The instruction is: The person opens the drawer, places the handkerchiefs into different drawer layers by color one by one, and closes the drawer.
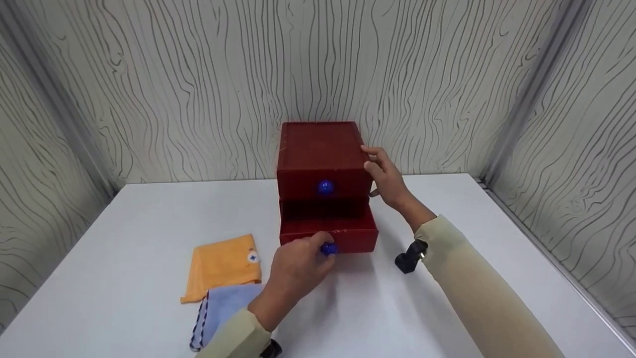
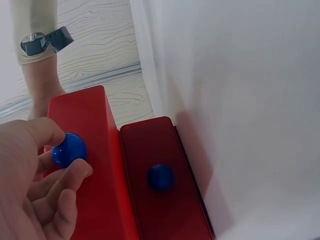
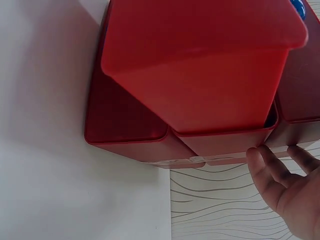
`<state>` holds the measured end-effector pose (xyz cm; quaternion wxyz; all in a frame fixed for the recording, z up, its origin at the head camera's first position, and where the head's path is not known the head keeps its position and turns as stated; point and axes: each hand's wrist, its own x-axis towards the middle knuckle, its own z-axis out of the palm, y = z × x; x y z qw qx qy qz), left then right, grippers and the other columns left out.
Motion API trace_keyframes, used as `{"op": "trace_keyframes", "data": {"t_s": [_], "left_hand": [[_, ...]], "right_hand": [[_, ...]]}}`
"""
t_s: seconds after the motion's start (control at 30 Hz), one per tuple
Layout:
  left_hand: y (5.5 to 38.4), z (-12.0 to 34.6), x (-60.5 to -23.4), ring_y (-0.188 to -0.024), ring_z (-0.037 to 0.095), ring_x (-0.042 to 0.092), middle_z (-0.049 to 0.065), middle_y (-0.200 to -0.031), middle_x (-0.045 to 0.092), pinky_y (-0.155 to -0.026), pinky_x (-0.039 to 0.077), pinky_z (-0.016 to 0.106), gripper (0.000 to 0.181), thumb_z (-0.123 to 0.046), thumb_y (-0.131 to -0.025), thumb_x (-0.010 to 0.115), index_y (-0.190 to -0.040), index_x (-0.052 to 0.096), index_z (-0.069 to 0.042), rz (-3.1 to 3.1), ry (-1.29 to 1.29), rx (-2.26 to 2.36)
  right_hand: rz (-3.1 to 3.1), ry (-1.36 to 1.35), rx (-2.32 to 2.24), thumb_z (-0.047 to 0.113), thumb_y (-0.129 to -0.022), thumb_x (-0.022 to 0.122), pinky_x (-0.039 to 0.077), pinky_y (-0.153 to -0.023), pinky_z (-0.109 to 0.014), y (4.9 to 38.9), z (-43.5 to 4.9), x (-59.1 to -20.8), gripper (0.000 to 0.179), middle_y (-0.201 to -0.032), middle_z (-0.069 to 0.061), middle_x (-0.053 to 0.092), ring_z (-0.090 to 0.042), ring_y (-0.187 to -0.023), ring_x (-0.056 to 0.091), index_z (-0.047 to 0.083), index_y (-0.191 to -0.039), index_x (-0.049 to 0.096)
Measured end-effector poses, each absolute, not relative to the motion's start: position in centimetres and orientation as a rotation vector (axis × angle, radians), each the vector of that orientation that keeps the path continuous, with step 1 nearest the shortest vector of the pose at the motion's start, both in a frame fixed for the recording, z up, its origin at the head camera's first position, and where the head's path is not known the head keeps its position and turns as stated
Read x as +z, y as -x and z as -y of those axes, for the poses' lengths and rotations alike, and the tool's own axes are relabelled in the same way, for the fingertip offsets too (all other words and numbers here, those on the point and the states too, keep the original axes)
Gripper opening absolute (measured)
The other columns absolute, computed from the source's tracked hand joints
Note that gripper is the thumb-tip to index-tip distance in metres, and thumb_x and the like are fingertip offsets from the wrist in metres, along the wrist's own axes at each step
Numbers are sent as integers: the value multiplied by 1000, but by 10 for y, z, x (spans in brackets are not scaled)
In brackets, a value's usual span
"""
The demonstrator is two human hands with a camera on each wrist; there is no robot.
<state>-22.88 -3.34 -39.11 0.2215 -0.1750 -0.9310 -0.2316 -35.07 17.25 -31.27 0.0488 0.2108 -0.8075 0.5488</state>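
Note:
A red drawer unit (image 1: 320,144) with blue ball knobs stands at the middle of the table. Its middle drawer (image 1: 357,241) is pulled out toward me, and the part of its inside that shows is dark. My left hand (image 1: 297,263) pinches that drawer's blue knob (image 2: 70,150) between thumb and fingers. My right hand (image 1: 391,185) touches the unit's right side near the top, fingers extended. Above, the top drawer's knob (image 1: 325,187) is untouched. The bottom drawer, with its own knob (image 2: 160,177), is pushed in; the pulled-out drawer hides it in the head view.
To the left of the unit lies an orange cloth (image 1: 223,263) with a small white patch. A light blue cloth (image 1: 231,303) with a dark striped edge lies nearer me, partly behind my left arm. Wood-grain panels (image 1: 198,89) enclose the white table (image 1: 149,223) at the back and sides.

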Motion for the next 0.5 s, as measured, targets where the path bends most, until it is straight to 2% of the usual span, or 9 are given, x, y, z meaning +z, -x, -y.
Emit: {"op": "trace_keyframes", "data": {"t_s": [0.23, 0.5], "left_hand": [[218, 29, -393, -61, 6, 60, -9, -73, 66, -71, 54, 29, 20, -31, -76, 67, -95, 61, -26, 2513, 513, -602], [207, 27, -393, -53, 3, 53, -12, -64, 61, -70, 54, 27, 21, -31, -75, 67, -95, 60, -28, 2542, 456, -582]], "right_hand": [[2465, -642, 1621, 26, -94, 34, 48, -47, -29, 350, -173, -313, 45, -135, -13, 41, -27, -95, 57, 18, -138, 30], [2461, -653, 1638, 25, -94, 34, 47, -46, -28, 350, -173, -313, 45, -135, -15, 40, -26, -95, 57, 17, -138, 30]]}}
